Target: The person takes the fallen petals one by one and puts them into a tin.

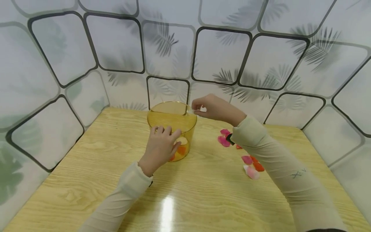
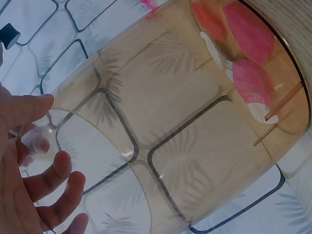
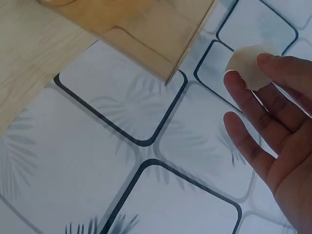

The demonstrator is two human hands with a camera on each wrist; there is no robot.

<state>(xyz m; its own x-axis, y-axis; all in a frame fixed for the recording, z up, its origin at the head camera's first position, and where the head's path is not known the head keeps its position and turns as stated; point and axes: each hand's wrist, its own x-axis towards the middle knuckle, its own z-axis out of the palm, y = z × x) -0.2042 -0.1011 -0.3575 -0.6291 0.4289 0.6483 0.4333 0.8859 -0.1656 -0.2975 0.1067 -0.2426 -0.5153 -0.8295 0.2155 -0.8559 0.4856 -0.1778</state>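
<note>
A clear amber plastic bucket stands on the table, with pink, orange and white petals at its bottom. My left hand holds the bucket at the near rim, its fingertips over the edge and the thumb against the side. Beside the far right of the rim, my right hand pinches a whitish petal between thumb and index finger. The other fingers of that hand are spread loosely. In the right wrist view, the petal is apart from the bucket wall.
Magenta petals lie on the wooden table right of the bucket. Closer in are red petals and a pale pink petal; the right sleeve partly covers this area. A patterned white backdrop surrounds the table.
</note>
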